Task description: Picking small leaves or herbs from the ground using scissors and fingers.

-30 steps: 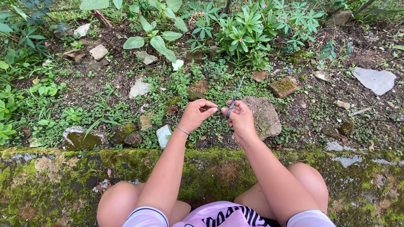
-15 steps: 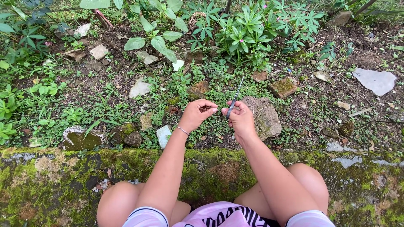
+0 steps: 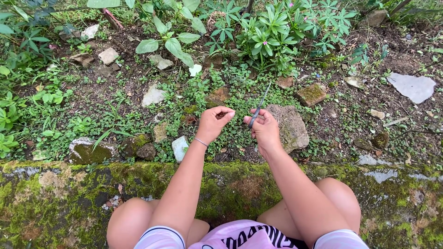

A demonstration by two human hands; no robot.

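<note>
Little has moved since a second ago: both hands stay raised over the ground ahead of the knees, and the thin dark tool (image 3: 260,107) has tipped only slightly in the right hand (image 3: 264,131). That hand grasps the tool's lower end between thumb and fingers; whether it is scissors or a plain stick is too small to tell. Its long axis runs up and away from the person, leaning a little right, its tip over the weeds beside the grey stone (image 3: 290,127). The left hand (image 3: 215,122) is just beside it, fingertips pinched together on something too small to make out, the two hands near but apart. Below lie bare soil, scattered stones and low plants, and the mossy ledge (image 3: 60,193) runs across by the knees.
</note>
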